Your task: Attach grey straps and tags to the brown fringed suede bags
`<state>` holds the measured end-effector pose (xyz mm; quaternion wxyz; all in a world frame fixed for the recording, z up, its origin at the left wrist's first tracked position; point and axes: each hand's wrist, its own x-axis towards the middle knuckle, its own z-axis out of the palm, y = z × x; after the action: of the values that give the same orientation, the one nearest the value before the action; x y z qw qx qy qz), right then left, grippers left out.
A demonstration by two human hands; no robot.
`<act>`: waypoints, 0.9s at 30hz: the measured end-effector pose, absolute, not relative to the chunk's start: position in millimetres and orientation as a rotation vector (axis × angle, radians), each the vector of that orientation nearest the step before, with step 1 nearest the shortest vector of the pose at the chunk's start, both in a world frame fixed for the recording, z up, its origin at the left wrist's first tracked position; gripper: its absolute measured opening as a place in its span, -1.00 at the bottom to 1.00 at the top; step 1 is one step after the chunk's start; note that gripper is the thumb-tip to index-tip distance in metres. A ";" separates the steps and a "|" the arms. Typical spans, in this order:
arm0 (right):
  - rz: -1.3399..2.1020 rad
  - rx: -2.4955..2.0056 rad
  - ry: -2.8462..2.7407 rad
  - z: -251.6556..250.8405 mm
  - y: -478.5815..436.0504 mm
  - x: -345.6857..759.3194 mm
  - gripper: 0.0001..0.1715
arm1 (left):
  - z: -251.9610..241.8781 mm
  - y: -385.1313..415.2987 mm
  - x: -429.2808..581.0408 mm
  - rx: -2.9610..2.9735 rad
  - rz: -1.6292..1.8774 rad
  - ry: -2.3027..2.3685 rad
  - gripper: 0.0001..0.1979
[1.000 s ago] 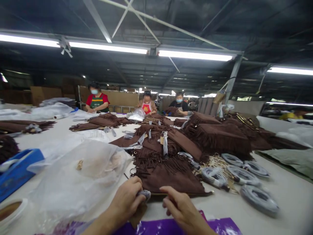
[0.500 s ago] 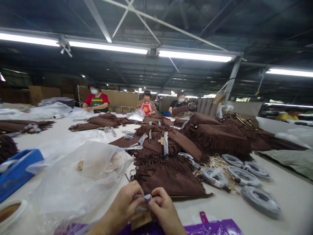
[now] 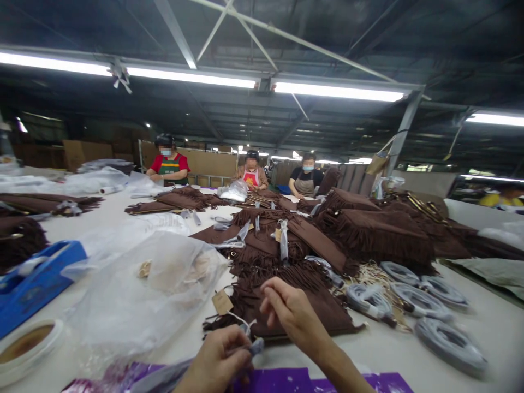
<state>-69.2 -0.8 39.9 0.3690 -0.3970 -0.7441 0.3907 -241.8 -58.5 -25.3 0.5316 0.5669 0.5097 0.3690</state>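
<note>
My left hand [image 3: 223,357] is closed on a grey plastic-wrapped strap [image 3: 257,346], whose end pokes out past the fingers. A tan cardboard tag [image 3: 221,302] on a white string hangs by this end, above the left hand. Raised to the right, my right hand [image 3: 289,311] has its fingers curled in; whatever they hold, if anything, is hidden. Behind both hands lies a brown fringed bag [image 3: 327,311]. Under my left hand is a shiny purple sheet [image 3: 282,379] at the table's front edge.
A clear plastic bag [image 3: 123,305], a blue tape dispenser [image 3: 36,284] and a tape roll [image 3: 30,349] lie left. Wrapped coiled straps [image 3: 450,346] lie right, near brown fringed bags [image 3: 380,232]. Several co-workers stand beyond; one wears a green apron [image 3: 170,169].
My right hand has moved up and right, away from my left hand. The tag has swung up onto the dark fringe. The left hand keeps the strap and sits slightly lower.
</note>
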 end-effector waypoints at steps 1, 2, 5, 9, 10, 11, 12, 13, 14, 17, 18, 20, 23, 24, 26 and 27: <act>1.055 -1.091 -1.901 32.3 -2.2 -66.7 -0.53 | -23.1 -58.1 -240.9 1.296 0.889 1.195 -0.73; 1.174 -1.147 -1.892 24.5 -4.5 -64.2 -0.48 | -20.3 -57.6 -240.0 1.284 0.904 1.173 -0.69; 1.552 -1.101 -1.904 6.0 -15.3 -59.9 -0.31 | -7.1 -54.4 -237.1 1.419 0.930 1.080 -0.64; 1.693 -0.997 -1.804 -2.0 -22.2 -57.0 -0.16 | 13.3 -49.2 -239.6 1.559 0.870 1.019 -0.58; 1.710 -1.001 -1.770 -2.5 -21.5 -55.6 -0.15 | 16.4 -48.3 -241.1 1.645 0.882 1.060 -0.61; 1.729 -0.995 -1.745 -2.9 -20.3 -54.0 -0.15 | 17.8 -47.6 -242.2 1.780 0.893 1.119 -0.66; 1.744 -0.985 -1.725 -3.2 -19.1 -52.5 -0.18 | 17.2 -46.8 -242.6 1.957 0.877 1.174 -0.70; 1.749 -0.974 -1.716 -3.6 -18.3 -51.4 -0.25 | 14.5 -45.6 -242.0 2.150 0.827 1.223 -0.66; 1.740 -0.968 -1.719 -3.9 -18.0 -50.7 -0.36 | 9.9 -43.8 -240.3 2.326 0.740 1.272 -0.59; 1.659 -0.989 -1.828 -4.8 -18.2 -50.5 -0.81 | -9.1 -32.7 -231.9 2.600 0.362 1.464 -0.70; 1.607 -1.013 -1.895 -5.0 -17.2 -49.6 -0.87 | -15.0 -27.4 -230.0 2.630 0.274 1.527 -0.76; 1.489 -1.090 -2.002 -5.5 -11.2 -42.4 -0.74 | -22.9 -15.2 -231.1 2.686 0.186 1.581 -0.76; 1.262 -1.257 -2.030 -6.8 5.8 -8.3 -0.68 | -24.7 3.4 -247.1 2.720 0.192 1.619 -0.60; 1.185 -1.321 -2.010 -7.7 11.4 9.6 -0.69 | -23.4 8.4 -254.6 2.696 0.195 1.662 -0.54; 1.019 -1.456 -1.962 -10.4 19.2 50.6 -0.69 | -19.9 14.5 -267.8 2.632 0.218 1.743 -0.46; 0.952 -1.518 -1.936 -11.8 20.8 71.1 -0.68 | -18.1 15.1 -272.0 2.603 0.225 1.769 -0.45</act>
<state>71.1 20.8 -11.8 0.2490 -0.5574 -0.7108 0.3495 -272.0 15.1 -18.1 -0.0070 0.8249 0.5607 0.0713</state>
